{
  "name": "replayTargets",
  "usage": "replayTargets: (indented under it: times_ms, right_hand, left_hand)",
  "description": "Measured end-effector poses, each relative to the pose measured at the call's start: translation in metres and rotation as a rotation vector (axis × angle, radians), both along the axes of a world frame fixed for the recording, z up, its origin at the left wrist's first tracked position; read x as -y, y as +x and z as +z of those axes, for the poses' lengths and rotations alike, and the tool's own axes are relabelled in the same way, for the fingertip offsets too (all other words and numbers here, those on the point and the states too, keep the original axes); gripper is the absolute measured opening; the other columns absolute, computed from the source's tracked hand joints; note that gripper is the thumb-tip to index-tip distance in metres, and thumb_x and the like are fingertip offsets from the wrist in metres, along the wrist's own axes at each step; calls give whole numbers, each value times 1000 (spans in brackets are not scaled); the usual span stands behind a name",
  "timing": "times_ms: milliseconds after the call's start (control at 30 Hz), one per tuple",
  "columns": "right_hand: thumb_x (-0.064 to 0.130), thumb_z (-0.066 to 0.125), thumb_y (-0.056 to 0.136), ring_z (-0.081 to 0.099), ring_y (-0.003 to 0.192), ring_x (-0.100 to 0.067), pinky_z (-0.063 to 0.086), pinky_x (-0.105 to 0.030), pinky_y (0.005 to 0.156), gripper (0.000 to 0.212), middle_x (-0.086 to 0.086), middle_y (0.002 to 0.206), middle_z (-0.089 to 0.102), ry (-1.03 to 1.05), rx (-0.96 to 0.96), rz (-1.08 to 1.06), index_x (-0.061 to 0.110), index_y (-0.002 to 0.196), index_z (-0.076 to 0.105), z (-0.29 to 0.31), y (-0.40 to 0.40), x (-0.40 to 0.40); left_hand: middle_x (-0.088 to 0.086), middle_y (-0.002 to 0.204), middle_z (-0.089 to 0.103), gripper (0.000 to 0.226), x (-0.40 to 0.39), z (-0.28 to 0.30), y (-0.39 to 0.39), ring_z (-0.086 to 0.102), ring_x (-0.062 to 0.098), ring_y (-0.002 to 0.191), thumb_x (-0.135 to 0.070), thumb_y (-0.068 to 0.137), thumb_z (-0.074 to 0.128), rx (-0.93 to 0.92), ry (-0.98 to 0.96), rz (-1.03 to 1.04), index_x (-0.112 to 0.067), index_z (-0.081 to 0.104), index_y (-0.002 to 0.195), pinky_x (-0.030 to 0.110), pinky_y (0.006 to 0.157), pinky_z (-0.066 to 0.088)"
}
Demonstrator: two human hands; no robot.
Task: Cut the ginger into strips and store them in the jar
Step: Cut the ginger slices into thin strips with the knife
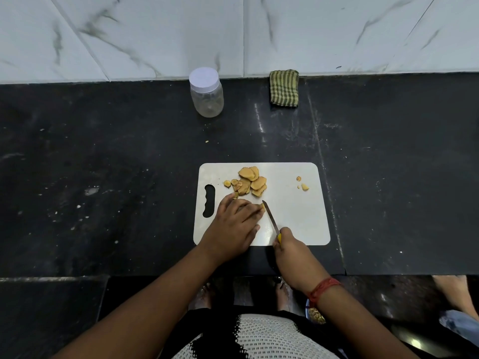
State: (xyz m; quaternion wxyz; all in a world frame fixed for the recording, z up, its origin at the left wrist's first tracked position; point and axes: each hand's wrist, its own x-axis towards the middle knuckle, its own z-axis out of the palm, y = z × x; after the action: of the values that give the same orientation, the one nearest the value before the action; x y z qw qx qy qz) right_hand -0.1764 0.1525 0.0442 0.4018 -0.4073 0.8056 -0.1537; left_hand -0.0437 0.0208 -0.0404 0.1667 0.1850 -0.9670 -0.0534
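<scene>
Farthest left of our things stands the jar [206, 93], clear plastic with its white lid on, upright at the back of the black counter [103, 177] just before the marble-patterned wall; we can read no label or writing on it. Nearer us lies the white cutting board [298, 216], its handle slot toward the left. Our left hand [234, 225] rests on the board with fingers curved down, pressing a small piece of ginger [262, 207] under the fingertips; only its edge shows. Just beyond that hand sits a pile of ginger slices [250, 181], overlapping one another, with small bits at its left edge. The knife [270, 218] lies slanted, its tip just beside the held piece, the blade running back to a yellow handle. Our right hand [287, 246] is closed around that handle, a red thread at the wrist. Two ginger scraps [303, 185] lie apart toward the board's right side. A folded green checked cloth [283, 88] sits against the wall, right of the jar.
</scene>
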Motion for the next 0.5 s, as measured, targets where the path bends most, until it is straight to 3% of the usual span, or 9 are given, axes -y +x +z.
replayTargets:
  times_ms: [233,400,500]
  right_hand:
    - [7,35,96,48,69,-26,33,-32,61,9,-3,75,48,24,-75,51,14,94,30,-5,2,2]
    - [1,34,89,49,70,-28,36,-34,64,14,-14,85,56,92,-84,61,12,95,30,-4,6,8]
    - [0,35,89,48,69,-26,36,-33,64,15,-11,83,54,113,-80,61,12,97,30,-3,8,10]
  left_hand:
    - [-2,127,64,37,0,1,0,54,24,116,-29,97,56,-5,12,5,-15,66,130,54,115,31]
    - [-4,127,64,35,-1,2,-1,55,23,115,-29,95,56,4,1,3,-16,68,126,54,114,31]
    - [-3,127,63,36,-1,3,-1,55,24,116,-30,95,54,16,-6,0,-16,68,126,53,115,31]
